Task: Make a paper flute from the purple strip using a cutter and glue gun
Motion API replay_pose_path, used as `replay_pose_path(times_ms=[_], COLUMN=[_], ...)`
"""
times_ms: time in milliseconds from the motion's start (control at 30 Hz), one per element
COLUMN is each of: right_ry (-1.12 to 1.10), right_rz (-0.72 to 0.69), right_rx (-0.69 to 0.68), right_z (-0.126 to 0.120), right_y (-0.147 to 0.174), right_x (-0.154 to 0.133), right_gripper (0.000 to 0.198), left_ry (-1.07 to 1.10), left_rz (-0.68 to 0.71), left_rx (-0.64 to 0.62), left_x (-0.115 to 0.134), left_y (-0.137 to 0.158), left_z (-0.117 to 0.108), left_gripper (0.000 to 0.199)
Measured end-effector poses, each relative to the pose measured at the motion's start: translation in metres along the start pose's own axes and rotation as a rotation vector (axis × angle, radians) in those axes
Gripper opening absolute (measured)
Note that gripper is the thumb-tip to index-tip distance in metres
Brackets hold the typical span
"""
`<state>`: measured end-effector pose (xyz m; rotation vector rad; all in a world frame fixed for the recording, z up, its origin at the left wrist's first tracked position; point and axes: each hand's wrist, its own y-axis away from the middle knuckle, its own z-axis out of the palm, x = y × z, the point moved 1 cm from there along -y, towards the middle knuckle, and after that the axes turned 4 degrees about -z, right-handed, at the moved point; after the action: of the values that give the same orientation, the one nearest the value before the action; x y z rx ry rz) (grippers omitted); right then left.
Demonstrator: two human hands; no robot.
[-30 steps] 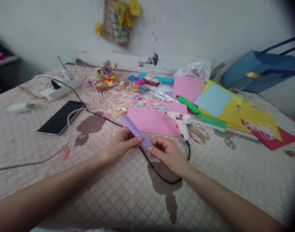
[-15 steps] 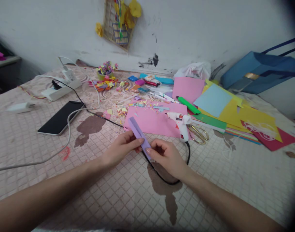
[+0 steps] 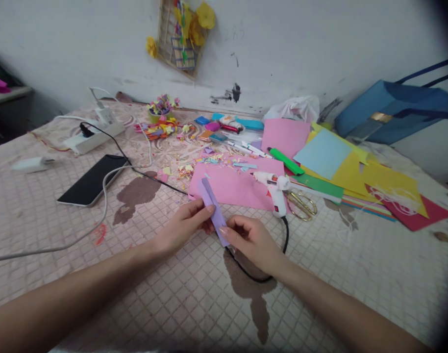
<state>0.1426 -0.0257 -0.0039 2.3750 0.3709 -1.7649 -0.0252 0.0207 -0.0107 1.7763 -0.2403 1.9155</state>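
Observation:
A folded strip of purple paper is held slantwise above the tablecloth, its far end pointing up and left. My left hand pinches its left side around the middle, thumb on top. Lower down, my right hand grips the near end between thumb and fingers. Some fingertips are hidden behind the paper. Just beyond lies a pink sheet scattered with paper scraps. A white glue gun rests on its right part, and its black cord loops under my right hand.
Gold-handled scissors lie right of the glue gun. Coloured paper sheets and a green cutter are at the right. Leftward are a dark phone or tablet, a power strip and a grey cable. A small flower pot stands behind.
The purple strip has turned slightly more upright, with its far end shifted a little right. Both hands keep hold of it in nearly the same place.

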Motion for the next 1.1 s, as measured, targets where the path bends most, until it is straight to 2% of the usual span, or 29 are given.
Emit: replay_pose_path(times_ms=[367, 500, 567, 700, 767, 933, 1100], right_ry=[0.047, -0.003, -0.055, -0.208, -0.349, -0.633, -0.674], right_rz=[-0.036, -0.036, -0.031, 0.009, 0.05, 0.135, 0.184], right_rx=[-0.02, -0.054, -0.023, 0.15, 0.182, 0.142, 0.105], right_z=[0.005, 0.003, -0.001, -0.01, -0.013, -0.014, -0.013], right_y=[0.001, 0.002, 0.001, -0.002, -0.004, -0.006, -0.006], right_x=[0.0, -0.003, -0.003, -0.002, -0.001, 0.0, 0.001], right_gripper=[0.03, 0.03, 0.031, 0.023, 0.026, 0.029, 0.019], left_ry=[0.005, 0.033, 0.094, 0.211, 0.229, 0.186, 0.093], left_rz=[-0.038, -0.077, -0.109, -0.242, -0.3, -0.323, -0.334], left_rx=[0.001, -0.019, -0.042, -0.171, -0.255, -0.405, -0.478], left_x=[0.0, 0.007, 0.01, 0.012, 0.011, 0.009, 0.008], left_y=[0.0, 0.002, 0.003, 0.006, 0.008, 0.012, 0.011], left_z=[-0.003, -0.001, 0.0, 0.002, 0.003, 0.004, 0.003], left_gripper=[0.027, 0.026, 0.025, 0.024, 0.024, 0.022, 0.026])
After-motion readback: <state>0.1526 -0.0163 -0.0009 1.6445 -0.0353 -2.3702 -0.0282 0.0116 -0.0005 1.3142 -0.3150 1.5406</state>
